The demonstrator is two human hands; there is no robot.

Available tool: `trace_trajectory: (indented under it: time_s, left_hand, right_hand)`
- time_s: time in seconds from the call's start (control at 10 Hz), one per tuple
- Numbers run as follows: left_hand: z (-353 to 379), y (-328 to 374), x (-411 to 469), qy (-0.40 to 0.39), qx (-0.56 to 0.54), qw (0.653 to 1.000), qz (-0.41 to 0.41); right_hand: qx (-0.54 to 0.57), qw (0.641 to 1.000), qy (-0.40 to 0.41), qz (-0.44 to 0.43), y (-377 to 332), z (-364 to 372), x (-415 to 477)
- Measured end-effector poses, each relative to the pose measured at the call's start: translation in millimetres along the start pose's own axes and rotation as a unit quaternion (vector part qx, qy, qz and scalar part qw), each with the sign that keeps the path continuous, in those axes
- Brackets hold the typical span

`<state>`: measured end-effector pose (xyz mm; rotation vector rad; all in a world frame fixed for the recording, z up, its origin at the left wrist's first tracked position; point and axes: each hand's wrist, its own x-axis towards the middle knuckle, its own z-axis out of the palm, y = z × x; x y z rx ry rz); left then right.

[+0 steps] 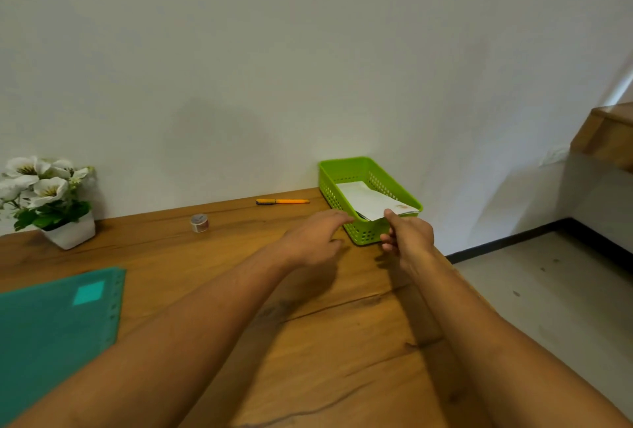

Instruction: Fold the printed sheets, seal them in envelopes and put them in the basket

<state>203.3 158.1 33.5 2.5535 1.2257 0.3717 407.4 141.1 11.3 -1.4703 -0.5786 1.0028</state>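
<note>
A green plastic basket point(363, 234) stands at the table's far right corner against the wall. A white envelope point(366, 200) lies tilted inside it, its near end resting over the basket's front rim. My right hand point(409, 236) is at the basket's near right corner, thumb pressed on the envelope's near edge. My left hand point(315, 237) hovers just left of the basket with fingers spread, fingertips by the front rim, holding nothing.
A teal plastic folder point(51, 331) lies at the near left. A small tape roll point(199, 223) and an orange pen point(282, 201) sit near the wall. A white pot of flowers point(51, 201) stands far left. The wooden table's point(342, 359) right edge drops to the floor.
</note>
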Motion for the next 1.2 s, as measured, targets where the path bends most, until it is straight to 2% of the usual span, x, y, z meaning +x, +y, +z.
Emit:
trace_trajectory:
  time_s: [0.2, 0.3, 0.4, 0.5, 0.6, 0.7, 0.8, 0.9, 1.1, 1.2]
  left_hand:
    - [-19, -45, -84, 0.045, -0.018, 0.996, -0.079]
    - [-25, -78, -143, 0.086, -0.023, 0.986, -0.144]
    - [-32, -105, -204, 0.133, 0.002, 0.962, -0.239]
    - [-36, -133, -261, 0.127, 0.078, 0.93, -0.335]
    - [-30, -151, -300, 0.065, 0.101, 0.908, -0.401]
    - [-20, -153, -313, 0.024, 0.106, 0.909, -0.403]
    - [-15, -146, -306, 0.016, 0.105, 0.92, -0.377]
    - [-11, -140, -294, 0.008, 0.108, 0.93, -0.352]
    - [-9, -139, -288, 0.032, 0.108, 0.93, -0.351]
    - [-22, -143, -279, 0.048, 0.105, 0.928, -0.354]
  right_hand:
    - [-0.131, 0.983, -0.093, -0.086, 18, 43, -41]
    - [-0.227, 0.952, -0.149, -0.142, 32, 77, -66]
    - [-0.323, 0.905, -0.193, -0.2, 49, 108, -91]
    - [-0.413, 0.841, -0.235, -0.257, 59, 133, -124]
    - [-0.532, 0.746, -0.269, -0.298, 64, 147, -150]
    - [-0.603, 0.658, -0.309, -0.327, 74, 151, -155]
    - [-0.646, 0.604, -0.325, -0.335, 82, 150, -153]
    - [-0.656, 0.583, -0.324, -0.354, 85, 149, -149]
    - [-0.623, 0.591, -0.317, -0.403, 94, 146, -134]
    - [-0.619, 0.6, -0.321, -0.392, 85, 153, -127]
